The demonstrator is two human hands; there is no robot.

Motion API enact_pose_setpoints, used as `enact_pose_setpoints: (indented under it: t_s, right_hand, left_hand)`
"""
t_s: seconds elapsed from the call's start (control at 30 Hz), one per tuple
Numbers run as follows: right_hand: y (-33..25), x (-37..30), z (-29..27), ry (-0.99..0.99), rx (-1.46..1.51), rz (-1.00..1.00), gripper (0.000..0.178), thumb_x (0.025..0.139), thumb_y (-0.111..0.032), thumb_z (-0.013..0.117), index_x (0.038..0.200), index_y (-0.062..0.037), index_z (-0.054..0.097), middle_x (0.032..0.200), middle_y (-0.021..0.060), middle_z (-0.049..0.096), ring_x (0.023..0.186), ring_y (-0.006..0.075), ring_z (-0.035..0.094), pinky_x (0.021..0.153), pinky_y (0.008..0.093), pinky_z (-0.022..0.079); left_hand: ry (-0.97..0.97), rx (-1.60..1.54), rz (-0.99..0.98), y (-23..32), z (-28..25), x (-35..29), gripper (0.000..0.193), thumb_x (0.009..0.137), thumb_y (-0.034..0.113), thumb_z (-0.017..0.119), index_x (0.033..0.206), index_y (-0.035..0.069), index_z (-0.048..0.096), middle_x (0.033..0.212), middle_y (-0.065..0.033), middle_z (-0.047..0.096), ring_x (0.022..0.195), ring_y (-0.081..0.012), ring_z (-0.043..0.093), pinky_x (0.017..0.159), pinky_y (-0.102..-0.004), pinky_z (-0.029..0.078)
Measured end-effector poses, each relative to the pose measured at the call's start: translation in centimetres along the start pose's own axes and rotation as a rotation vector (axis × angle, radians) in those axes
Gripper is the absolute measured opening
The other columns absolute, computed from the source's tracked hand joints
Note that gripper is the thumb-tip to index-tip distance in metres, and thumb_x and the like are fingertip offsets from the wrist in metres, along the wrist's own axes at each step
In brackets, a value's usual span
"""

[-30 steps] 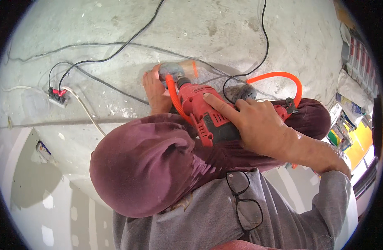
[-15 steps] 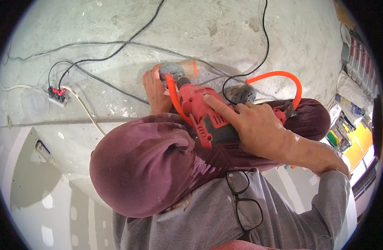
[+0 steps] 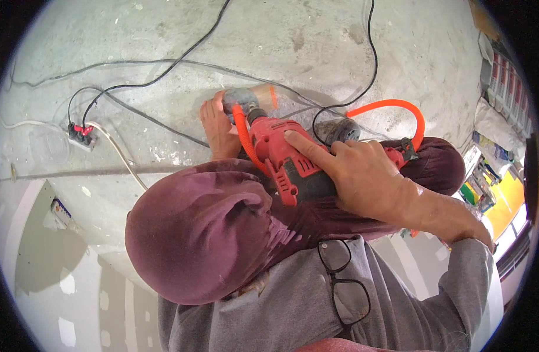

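Observation:
My right hand (image 3: 369, 176) is wrapped round the grip of a red and black power drill (image 3: 281, 141), with the index finger stretched along its body. The drill's tip meets a grey, dusty, rounded piece (image 3: 241, 101). My left hand (image 3: 218, 128) is curled against the near-left side of that piece, its forearm hidden behind my knee. A clear cylinder with an orange rim (image 3: 264, 95) lies just beyond it. An orange corrugated hose (image 3: 244, 138) runs from the rounded piece down beside the drill. Another orange hose (image 3: 413, 111) arches on the right.
A dark, rounded canister (image 3: 343, 130) lies beyond the drill. Black cords (image 3: 158, 76) cross the concrete floor (image 3: 281, 35). At the left sits a power strip with a red plug (image 3: 81, 136). Stacked bags and boxes (image 3: 498, 126) stand at the right. Glasses (image 3: 343, 287) hang from my shirt.
The drill and my right hand have shifted very slightly; otherwise the hands keep their places and grips.

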State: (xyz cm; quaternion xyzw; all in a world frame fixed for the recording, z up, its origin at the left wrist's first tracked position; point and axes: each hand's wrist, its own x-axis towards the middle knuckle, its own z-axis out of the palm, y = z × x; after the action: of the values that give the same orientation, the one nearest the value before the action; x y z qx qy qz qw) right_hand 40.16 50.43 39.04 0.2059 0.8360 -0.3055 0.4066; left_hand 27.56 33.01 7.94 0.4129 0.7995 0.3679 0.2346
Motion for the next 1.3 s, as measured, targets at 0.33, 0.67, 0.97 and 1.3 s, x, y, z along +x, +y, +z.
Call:
enact_pose_setpoints:
  t_s: [0.33, 0.67, 0.97, 1.3]
  right_hand:
    - [0.1, -0.1, 0.9, 0.045, -0.05, 0.019, 0.101, 0.081, -0.019, 0.079, 0.167, -0.0227, 0.029, 0.093, 0.0181, 0.068, 0.085, 0.036, 0.072, 0.069, 0.0463, 0.055]
    - [-0.2, -0.3, 0.5, 0.025, -0.063, -0.011, 0.08, 0.091, -0.015, 0.067, 0.163, -0.0162, 0.032, 0.099, 0.0236, 0.071, 0.09, 0.0389, 0.075, 0.071, 0.0487, 0.059]
    - [-0.3, -0.5, 1.4, 0.035, -0.093, -0.016, 0.081, 0.092, -0.017, 0.066, 0.164, -0.0155, 0.029, 0.098, 0.0222, 0.071, 0.09, 0.0362, 0.075, 0.069, 0.045, 0.059]
    - [-0.1, -0.3, 1.5, 0.02, -0.051, 0.033, 0.1, 0.082, -0.025, 0.08, 0.168, -0.0211, 0.029, 0.092, 0.017, 0.066, 0.086, 0.0345, 0.072, 0.067, 0.046, 0.055]
  left_hand:
    - [0.024, -0.021, 0.044, 0.7, -0.3, 0.4, 0.068, 0.076, 0.019, 0.077, 0.136, 0.001, 0.053, 0.113, -0.0197, 0.059, 0.109, -0.0424, 0.054, 0.101, -0.0525, 0.041]
    - [0.007, 0.004, 0.015, 0.9, -0.6, 0.5, 0.07, 0.073, 0.019, 0.078, 0.136, 0.001, 0.054, 0.114, -0.0198, 0.059, 0.11, -0.0423, 0.054, 0.103, -0.0525, 0.041]
    - [-0.022, 0.013, 0.005, 1.0, -0.7, 0.4, 0.072, 0.074, 0.023, 0.079, 0.137, -0.001, 0.053, 0.116, -0.0201, 0.059, 0.113, -0.0419, 0.053, 0.105, -0.0524, 0.039]
    - [0.012, -0.004, 0.041, 0.4, -0.1, 0.3, 0.069, 0.077, 0.022, 0.079, 0.136, -0.001, 0.053, 0.114, -0.0201, 0.059, 0.109, -0.042, 0.054, 0.101, -0.0515, 0.04]
